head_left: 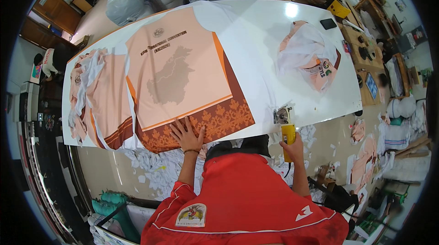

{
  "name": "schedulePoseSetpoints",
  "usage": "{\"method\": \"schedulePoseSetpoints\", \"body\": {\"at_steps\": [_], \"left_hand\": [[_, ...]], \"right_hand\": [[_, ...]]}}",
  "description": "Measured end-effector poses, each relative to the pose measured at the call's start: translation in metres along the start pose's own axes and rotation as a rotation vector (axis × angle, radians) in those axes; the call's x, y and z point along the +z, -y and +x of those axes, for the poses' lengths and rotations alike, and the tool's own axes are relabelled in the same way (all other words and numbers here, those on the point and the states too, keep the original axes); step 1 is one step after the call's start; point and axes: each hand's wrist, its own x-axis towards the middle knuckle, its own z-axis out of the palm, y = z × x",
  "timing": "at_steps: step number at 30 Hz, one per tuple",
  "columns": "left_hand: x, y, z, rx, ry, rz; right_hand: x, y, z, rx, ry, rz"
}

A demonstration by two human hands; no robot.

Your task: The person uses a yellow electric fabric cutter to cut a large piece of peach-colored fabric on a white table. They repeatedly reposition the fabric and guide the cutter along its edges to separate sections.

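Red shirt (247, 199) hiding table edge, right hand (292, 149) gripping yellow cutter (287, 136)

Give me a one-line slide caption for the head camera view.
Left hand flat on printed peach fabric on a white table, right hand gripping a yellow rotary cutter.

Left hand (186, 136) flat, fingers spread; right hand (292, 148) fisted.

Bright overhead light, glare spot on white table (292, 9), fisheye bending, rim perhaps soft.
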Motion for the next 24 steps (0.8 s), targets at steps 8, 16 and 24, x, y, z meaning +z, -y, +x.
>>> {"method": "schedulePoseSetpoints", "body": {"at_steps": [8,16,24], "left_hand": [[-0.006,0.005,-0.001,0.009,0.02,-0.047],[-0.002,0.025,0.008,0.158,-0.12,-0.094],[0.003,0.026,0.007,0.213,-0.191,-0.123]], "right_hand": [[-0.001,0.009,-0.033,-0.044,-0.03,-0.077],[0.023,0.021,-0.076,-0.158,0.041,-0.24],[0.028,0.052,-0.072,-0.097,0.114,-0.332]]}}
